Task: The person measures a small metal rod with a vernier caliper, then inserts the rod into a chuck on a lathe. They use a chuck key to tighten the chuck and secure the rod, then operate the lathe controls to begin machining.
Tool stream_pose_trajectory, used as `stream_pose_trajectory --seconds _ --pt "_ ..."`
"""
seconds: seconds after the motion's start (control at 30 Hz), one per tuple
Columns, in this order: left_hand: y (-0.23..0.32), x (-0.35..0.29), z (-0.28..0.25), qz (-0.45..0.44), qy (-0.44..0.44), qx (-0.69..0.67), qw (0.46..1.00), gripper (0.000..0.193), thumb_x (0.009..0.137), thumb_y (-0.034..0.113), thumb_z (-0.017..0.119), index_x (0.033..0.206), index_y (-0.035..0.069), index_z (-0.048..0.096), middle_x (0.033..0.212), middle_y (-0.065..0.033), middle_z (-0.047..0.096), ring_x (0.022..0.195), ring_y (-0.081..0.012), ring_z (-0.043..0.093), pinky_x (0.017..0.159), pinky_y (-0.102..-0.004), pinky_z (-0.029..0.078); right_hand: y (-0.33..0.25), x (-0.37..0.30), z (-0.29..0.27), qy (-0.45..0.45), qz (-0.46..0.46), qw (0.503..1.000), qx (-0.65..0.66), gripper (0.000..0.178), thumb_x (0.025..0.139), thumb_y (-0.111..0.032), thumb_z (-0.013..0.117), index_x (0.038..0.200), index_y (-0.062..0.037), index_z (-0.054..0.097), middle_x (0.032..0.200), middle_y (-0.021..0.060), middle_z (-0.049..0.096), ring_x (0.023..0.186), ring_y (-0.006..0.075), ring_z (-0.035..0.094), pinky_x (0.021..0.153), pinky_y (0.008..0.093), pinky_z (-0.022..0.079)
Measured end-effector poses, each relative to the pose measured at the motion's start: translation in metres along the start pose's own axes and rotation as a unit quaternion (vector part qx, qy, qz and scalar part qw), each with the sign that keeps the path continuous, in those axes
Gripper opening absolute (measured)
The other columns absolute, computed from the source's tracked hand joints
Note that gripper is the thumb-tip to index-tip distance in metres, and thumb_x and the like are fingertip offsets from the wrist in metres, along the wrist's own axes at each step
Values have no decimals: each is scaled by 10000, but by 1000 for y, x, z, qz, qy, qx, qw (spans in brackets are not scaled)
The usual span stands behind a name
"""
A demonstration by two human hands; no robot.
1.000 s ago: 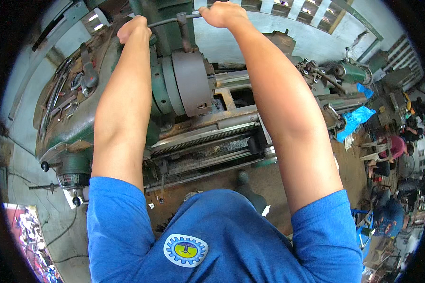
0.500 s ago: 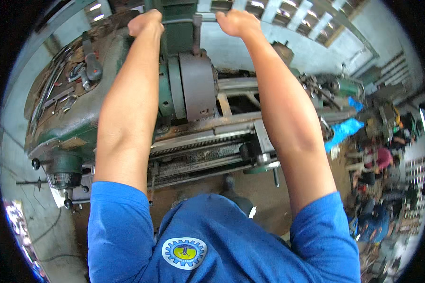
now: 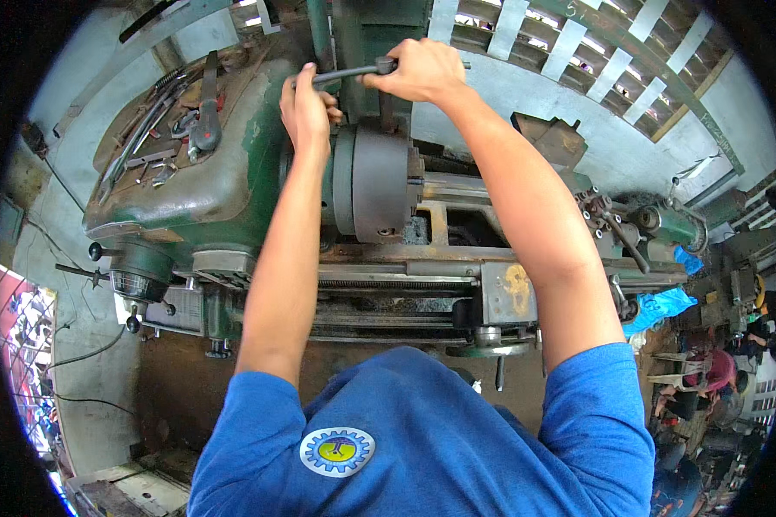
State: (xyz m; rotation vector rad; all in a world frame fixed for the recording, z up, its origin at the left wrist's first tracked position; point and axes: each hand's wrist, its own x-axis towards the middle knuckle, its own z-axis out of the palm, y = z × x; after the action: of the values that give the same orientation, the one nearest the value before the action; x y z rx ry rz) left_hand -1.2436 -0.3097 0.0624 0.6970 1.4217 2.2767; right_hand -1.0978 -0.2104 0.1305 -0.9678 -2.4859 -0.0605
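Note:
A T-handled chuck key (image 3: 386,108) stands upright in the top of a dark lathe chuck (image 3: 372,185). Its sliding cross bar (image 3: 347,75) runs sideways through the head. My right hand (image 3: 427,71) is closed round the bar on the right side, close against the key's head. At the bar's left end is my left hand (image 3: 306,112), touching it near the thumb, with loose, parted fingers. Beneath and left of that hand is the green headstock (image 3: 224,185). The chuck's jaws (image 3: 416,172) face right; what they hold, if anything, is unclear.
On the headstock lie a file with a dark handle (image 3: 205,129), several rods and small tools. The lathe bed (image 3: 457,185) runs right to the carriage (image 3: 510,293) and tailstock (image 3: 668,226). A blue cloth (image 3: 660,310) hangs at right. A slatted wall opening (image 3: 569,52) is behind.
The view has shifted, so the lathe sits lower. My right hand has moved in against the key's head, and my left hand's grip on the bar has loosened.

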Motion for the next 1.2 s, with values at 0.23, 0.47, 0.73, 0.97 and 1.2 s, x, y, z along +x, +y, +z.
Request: stream_pose_trajectory --seconds 0.23,0.47,0.73,0.97,1.2 --pt "-46 -103 -10 426 -128 501 743 644 709 351 804 1243 47 612 1157 -209 627 1172 -400 574 986 -462 480 -26 -6 -68 180 -25 983 -27 411 730 -514 701 902 -150 781 782 152 718 735 320 700 693 400 568" --pt "-59 -82 -4 365 -177 463 788 547 702 311 800 1150 20 686 1235 -220 638 1247 -442 532 1077 -484 426 -22 -54 -111 272 -8 957 99 264 672 -243 737 743 6 683 721 207 651 723 389 644 697 414 524" --pt "-62 -14 29 112 -285 489 817 568 678 427 830 1109 68 741 1195 -204 679 1154 -363 628 1007 -436 489 -9 -92 -71 280 -116 950 68 270 672 -288 789 697 -96 601 505 61 527 450 222 540 483 331 410" --pt "-40 -73 -14 307 -168 373 859 379 762 238 755 1083 43 699 1111 -170 695 1061 -332 664 971 -421 492 7 -103 -56 250 -87 956 127 269 678 -267 792 707 -86 595 515 73 527 474 249 547 490 341 411" --pt "-54 -111 -18 356 -133 492 783 821 660 359 798 1344 -3 525 1417 -199 514 1339 -359 469 1158 -496 325 -1 -49 -25 200 -202 956 71 230 703 -289 773 790 -125 637 595 85 618 643 303 643 740 409 440"
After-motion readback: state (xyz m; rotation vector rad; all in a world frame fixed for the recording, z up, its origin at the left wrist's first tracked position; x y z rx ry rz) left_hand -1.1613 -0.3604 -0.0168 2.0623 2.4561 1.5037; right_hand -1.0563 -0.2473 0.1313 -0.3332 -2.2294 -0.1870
